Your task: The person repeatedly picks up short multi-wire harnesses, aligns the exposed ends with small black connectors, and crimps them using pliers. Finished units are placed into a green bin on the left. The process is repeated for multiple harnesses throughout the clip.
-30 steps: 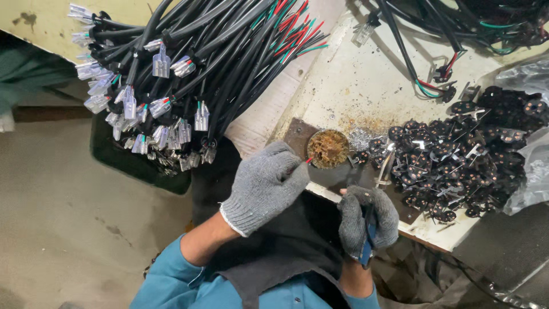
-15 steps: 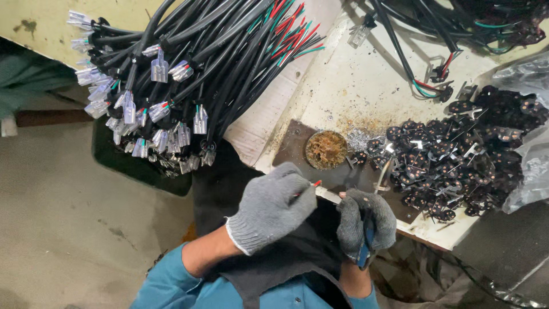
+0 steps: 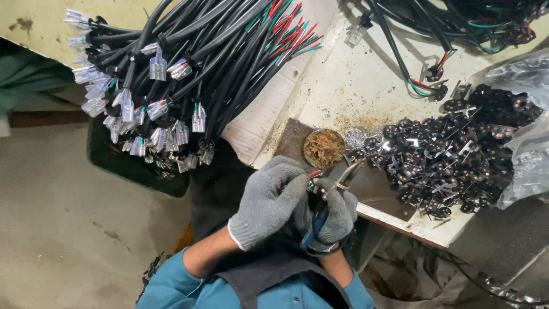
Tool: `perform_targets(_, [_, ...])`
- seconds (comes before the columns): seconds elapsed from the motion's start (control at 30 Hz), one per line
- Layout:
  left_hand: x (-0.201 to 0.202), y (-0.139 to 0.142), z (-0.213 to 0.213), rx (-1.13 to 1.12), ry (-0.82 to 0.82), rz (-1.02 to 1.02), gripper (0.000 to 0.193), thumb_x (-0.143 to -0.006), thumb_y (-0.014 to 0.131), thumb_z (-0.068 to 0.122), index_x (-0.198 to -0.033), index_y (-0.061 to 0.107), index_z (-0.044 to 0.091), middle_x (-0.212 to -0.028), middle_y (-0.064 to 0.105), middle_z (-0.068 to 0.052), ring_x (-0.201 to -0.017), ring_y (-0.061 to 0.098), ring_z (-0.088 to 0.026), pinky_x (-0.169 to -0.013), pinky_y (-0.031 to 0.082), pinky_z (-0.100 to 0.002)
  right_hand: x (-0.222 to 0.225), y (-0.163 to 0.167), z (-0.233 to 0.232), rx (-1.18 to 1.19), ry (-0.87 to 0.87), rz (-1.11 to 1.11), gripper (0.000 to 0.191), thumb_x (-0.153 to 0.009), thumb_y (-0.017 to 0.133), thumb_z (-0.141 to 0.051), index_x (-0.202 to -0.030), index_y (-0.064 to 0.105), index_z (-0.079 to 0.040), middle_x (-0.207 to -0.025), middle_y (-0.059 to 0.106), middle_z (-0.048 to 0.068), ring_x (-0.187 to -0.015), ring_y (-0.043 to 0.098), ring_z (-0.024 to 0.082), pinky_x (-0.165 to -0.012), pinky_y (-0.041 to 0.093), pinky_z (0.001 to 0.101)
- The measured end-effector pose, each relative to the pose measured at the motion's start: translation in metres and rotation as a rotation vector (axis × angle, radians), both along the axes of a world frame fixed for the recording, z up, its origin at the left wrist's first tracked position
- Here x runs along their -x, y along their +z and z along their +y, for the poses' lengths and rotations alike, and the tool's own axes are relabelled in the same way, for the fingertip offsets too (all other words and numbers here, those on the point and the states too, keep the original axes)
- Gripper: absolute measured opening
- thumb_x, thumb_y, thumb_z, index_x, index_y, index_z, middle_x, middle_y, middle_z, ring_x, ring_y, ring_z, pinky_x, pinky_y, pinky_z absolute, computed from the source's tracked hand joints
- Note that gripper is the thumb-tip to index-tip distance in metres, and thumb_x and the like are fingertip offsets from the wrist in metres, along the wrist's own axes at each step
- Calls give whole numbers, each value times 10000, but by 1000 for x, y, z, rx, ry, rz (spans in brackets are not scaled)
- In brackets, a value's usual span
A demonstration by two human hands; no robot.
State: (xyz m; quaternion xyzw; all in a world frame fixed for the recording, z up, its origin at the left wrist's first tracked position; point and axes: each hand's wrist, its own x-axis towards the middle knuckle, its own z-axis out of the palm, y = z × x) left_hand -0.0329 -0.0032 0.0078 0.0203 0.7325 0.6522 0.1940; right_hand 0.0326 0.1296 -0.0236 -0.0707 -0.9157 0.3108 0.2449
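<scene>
Closest to us, seen from above, are two teal sleeves and a dark apron, with both hands in grey knit gloves meeting just off the near edge of the bench [image 3: 366, 86]. Our left hand [image 3: 267, 201] is curled closed, its fingertips pinching the stripped end of a thin cable [image 3: 314, 174] whose red and green wires peek out between the hands. Our right hand [image 3: 337, 210] is wrapped tight around a soldering iron [image 3: 318, 222] with a blue handle, and its metal tip slants up toward the wire ends; whether tip and wires touch we cannot tell. Just beyond the hands, on a dark metal plate [image 3: 374, 186] at the bench's near edge, sits a small round tin of brownish flux [image 3: 323, 147], with bright flecks of solder beside it. Along the near right of the bench spreads a heap of small black connector parts [image 3: 452, 149] with shiny metal legs, spilling from a clear plastic bag [image 3: 523, 114] at the right edge. Over the bench's left edge hangs a thick bundle of black cables [image 3: 189, 68] ending in clear plastic plugs. At the far right corner lie more loose black cables [image 3: 457, 17].
</scene>
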Motion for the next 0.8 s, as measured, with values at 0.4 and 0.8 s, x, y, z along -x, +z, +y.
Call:
perform_targets(0.4, [1, -13, -5, 228, -164, 484, 181, -876, 762, 168, -1003, 668, 81, -946, 669, -110, -808, 692, -318, -657, 546, -393, -6, -3, 1, 105, -130, -104, 176, -868, 828, -42, -1010, 725, -37, -962, 743, 115, -873, 713, 273, -829, 569, 357])
perform_targets(0.8, [5, -10, -5, 218, -163, 475, 208, -888, 774, 224, -853, 606, 107, -865, 616, -86, -742, 665, -295, -614, 520, -388, -6, -8, 3, 46, -111, -31, 146, -886, 803, 23, -1001, 723, -18, -970, 755, 111, -880, 710, 274, -824, 559, 366])
